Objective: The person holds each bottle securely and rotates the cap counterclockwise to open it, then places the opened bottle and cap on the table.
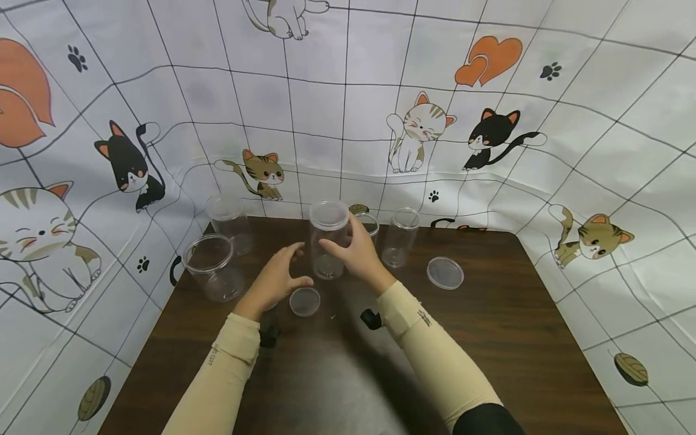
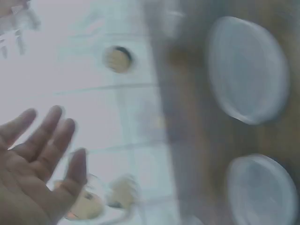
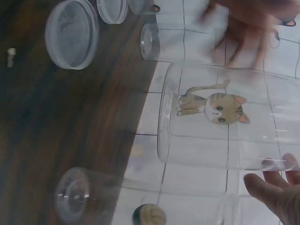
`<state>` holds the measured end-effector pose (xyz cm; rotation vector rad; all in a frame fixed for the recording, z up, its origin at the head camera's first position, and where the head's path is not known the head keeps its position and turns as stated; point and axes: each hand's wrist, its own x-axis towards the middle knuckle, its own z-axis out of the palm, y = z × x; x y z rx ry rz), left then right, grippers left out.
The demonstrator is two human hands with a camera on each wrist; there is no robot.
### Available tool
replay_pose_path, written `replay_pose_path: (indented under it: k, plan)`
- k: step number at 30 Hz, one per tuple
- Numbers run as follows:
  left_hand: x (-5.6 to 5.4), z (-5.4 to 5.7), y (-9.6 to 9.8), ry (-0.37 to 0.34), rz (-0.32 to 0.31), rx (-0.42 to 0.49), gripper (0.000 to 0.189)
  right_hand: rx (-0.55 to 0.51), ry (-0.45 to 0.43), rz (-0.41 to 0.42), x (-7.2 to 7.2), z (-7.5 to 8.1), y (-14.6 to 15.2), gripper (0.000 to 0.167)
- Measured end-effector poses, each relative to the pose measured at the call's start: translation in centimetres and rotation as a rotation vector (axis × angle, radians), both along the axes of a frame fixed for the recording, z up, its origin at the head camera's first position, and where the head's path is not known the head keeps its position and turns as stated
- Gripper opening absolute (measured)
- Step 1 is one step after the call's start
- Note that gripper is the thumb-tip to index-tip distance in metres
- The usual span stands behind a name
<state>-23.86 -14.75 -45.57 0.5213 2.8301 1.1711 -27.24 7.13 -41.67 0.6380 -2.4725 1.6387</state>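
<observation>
The right hand (image 1: 360,252) grips a clear jar (image 1: 328,257) at frame centre; the left hand (image 1: 276,279), fingers spread, is just beside it. A wide jar (image 1: 216,277) and rear jar (image 1: 232,225) stand left, a slim jar (image 1: 401,238) right (the hand partly screens another jar (image 1: 373,226)). A small lid (image 1: 305,302) lies lower centre, a larger lid (image 1: 444,273) right.

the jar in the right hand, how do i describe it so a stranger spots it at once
Start at the dark wood-grain table, then look along its far side, where several other clear jars stand. Yours is the clear cylindrical jar, upright, with a whitish lid; unlike its neighbours, it alone is gripped by the right hand.
</observation>
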Motion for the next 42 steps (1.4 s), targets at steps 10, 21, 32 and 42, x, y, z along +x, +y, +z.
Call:
replay_pose_path:
  k: [10, 21, 32, 42]
  plan:
    - [-0.5, 3.6, 4.6, 0.037, -0.128, 0.403, 0.13, -0.024, -0.069, 0.122, 2.3, -2.7, 3.6, 0.086]
    - [0.1, 3.3, 7.4, 0.0, -0.14, 0.497, 0.088, -0.131, -0.162, 0.208, 4.1, -5.0, 5.7, 0.093]
    - [0.5, 3.1, 8.4, 0.049, -0.157, 0.573, 0.079, -0.038, -0.085, 0.245, 4.0, -6.1, 5.7, 0.086]
    - [1.0, 1.9, 9.2, 0.11, -0.008, 0.541, 0.072, 0.01, 0.002, -0.008, 4.6, -7.3, 3.6, 0.084]
